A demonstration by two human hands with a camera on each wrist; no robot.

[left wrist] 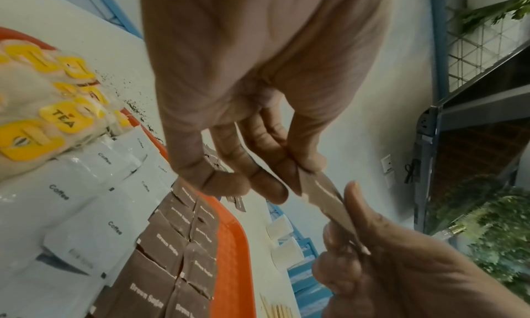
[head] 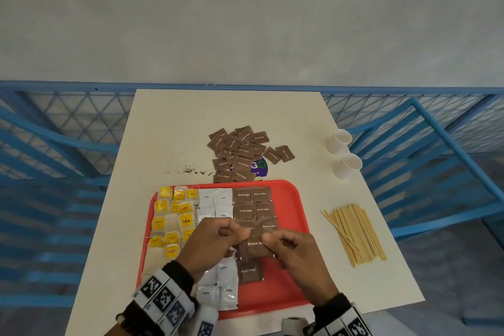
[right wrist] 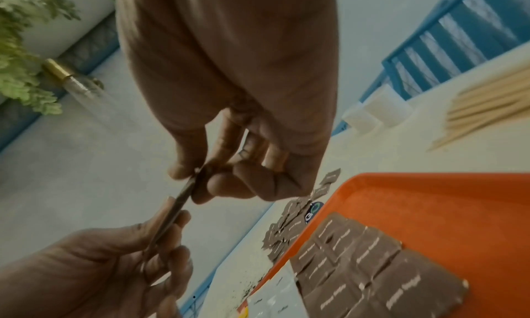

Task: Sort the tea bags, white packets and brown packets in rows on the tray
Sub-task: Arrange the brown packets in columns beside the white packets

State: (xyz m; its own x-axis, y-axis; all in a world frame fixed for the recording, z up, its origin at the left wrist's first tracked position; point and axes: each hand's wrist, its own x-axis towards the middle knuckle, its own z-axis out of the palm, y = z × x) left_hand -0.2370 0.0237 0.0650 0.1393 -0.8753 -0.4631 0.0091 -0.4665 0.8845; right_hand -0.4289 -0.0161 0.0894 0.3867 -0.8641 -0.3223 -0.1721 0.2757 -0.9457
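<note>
Both hands, the left hand (head: pixel 211 244) and the right hand (head: pixel 296 252), pinch one brown packet (head: pixel 255 247) between them, held up over the red tray (head: pixel 293 226), above the brown row on its right side.

Pale grey wall (head: pixel 245 13), blue lattice railing (head: pixel 68 117), cream table (head: pixel 191 123), green foliage (right wrist: pixel 20 51) behind.

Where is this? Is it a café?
Maybe a café or drinks corner: a red plastic tray with coffee packets, white paper cups, wooden stirrer sticks, and blue slatted chairs round the table.
</note>
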